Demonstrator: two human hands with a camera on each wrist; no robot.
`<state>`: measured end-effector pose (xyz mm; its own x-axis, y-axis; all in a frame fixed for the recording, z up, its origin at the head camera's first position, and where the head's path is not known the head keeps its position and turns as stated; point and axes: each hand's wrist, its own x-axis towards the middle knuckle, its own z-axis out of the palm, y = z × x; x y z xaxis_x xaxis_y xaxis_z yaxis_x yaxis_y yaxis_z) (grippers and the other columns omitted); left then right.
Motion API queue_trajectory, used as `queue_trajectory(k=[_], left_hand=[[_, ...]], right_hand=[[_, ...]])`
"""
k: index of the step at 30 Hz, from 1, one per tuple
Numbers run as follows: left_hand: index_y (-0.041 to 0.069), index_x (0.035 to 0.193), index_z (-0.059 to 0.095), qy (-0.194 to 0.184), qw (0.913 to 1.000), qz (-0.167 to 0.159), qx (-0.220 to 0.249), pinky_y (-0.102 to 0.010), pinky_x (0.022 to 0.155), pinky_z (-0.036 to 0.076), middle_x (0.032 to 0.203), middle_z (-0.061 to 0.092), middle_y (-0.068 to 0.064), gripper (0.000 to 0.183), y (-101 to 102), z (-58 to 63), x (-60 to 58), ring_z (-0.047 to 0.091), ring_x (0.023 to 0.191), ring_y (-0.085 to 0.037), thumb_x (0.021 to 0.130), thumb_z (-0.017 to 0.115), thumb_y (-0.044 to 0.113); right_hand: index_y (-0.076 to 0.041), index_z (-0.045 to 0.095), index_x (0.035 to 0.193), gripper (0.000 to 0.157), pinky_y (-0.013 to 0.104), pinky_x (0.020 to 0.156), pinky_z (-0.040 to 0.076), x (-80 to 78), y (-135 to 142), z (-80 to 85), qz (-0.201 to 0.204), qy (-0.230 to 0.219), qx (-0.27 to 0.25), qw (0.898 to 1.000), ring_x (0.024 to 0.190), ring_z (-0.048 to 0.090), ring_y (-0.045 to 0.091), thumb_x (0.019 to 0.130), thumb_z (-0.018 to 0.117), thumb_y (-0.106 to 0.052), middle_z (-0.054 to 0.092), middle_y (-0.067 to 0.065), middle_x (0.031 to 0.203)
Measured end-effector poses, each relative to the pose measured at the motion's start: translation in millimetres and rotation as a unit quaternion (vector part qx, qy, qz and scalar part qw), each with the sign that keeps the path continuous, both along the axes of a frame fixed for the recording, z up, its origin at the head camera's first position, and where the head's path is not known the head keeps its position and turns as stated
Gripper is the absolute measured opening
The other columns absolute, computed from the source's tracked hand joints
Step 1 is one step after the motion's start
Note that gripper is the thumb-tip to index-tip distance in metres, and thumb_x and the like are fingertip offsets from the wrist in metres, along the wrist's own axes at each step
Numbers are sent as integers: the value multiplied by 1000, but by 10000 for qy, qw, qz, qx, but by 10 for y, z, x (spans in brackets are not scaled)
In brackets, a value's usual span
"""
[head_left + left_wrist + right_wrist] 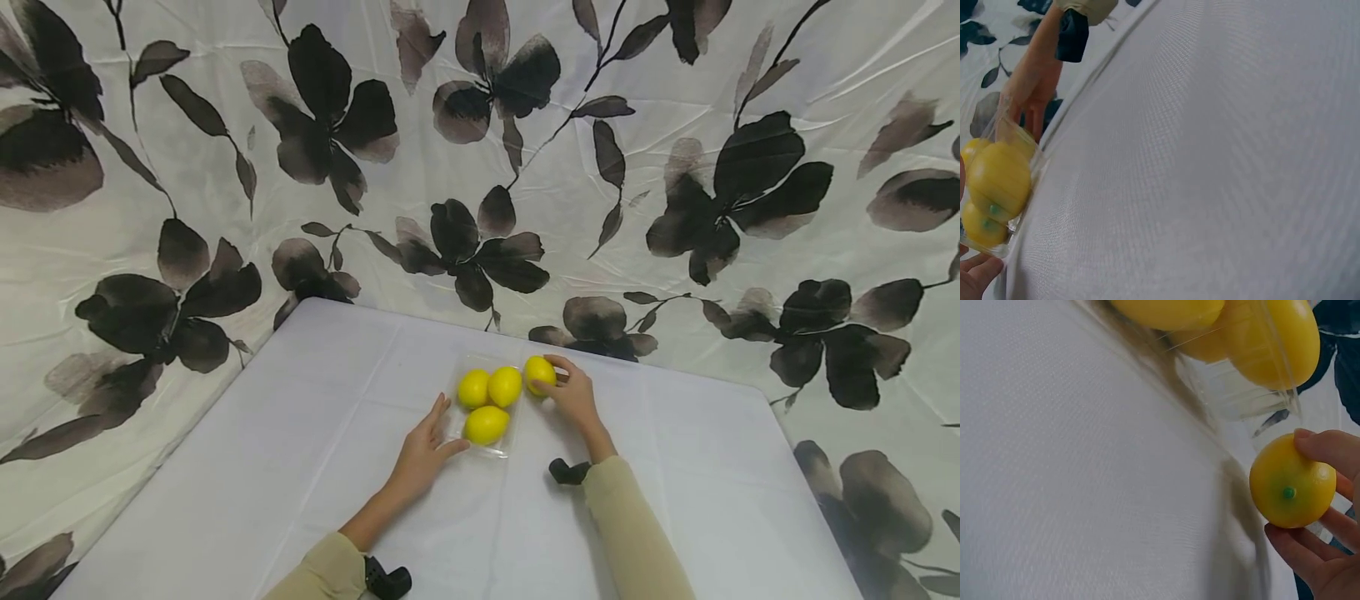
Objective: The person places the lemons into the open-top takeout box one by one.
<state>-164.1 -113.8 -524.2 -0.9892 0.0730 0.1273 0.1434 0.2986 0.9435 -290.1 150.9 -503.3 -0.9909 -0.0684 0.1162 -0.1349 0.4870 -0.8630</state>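
Observation:
A clear plastic container (496, 452) on the table holds three yellow lemons, one of them the near lemon (487, 426). My left hand (422, 454) rests at the container's left side, its fingers fairly straight and the thumb by the near left corner. Just beyond the container's right side, my right hand (576, 398) grips a fourth lemon (1288, 484) between thumb and fingers. That lemon's small green stem end faces the camera in the right wrist view. In the left wrist view only some fingertips (984, 272) of the left hand show, beside the container.
A white cloth (315, 467) covers the table, whose far edge lies just behind the container. Floral fabric (480, 167) hangs behind and at the sides. Each wrist carries a black device, such as the right wrist device (568, 472).

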Motion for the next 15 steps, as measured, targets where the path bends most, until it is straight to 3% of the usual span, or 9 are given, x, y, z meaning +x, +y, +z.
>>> queue_trajectory(k=[8,15], left_hand=[[8,150,17,22,10000,67,-57,-42,105,36,151,28,-5,92,19,20,3,30,136,-28,80,73,30],[7,150,16,31,10000,44,-11,-42,104,36,152,27,-8,92,34,19,15,30,136,-30,81,73,28]], right_hand=[[-15,59,124,53,38,91,51,139,8,136,-135,478,90,9987,112,58,30,76,78,-27,56,6,129],[-16,60,123,54,35,87,53,366,-91,337,176,732,-260,9968,109,59,28,74,79,-30,57,4,126]])
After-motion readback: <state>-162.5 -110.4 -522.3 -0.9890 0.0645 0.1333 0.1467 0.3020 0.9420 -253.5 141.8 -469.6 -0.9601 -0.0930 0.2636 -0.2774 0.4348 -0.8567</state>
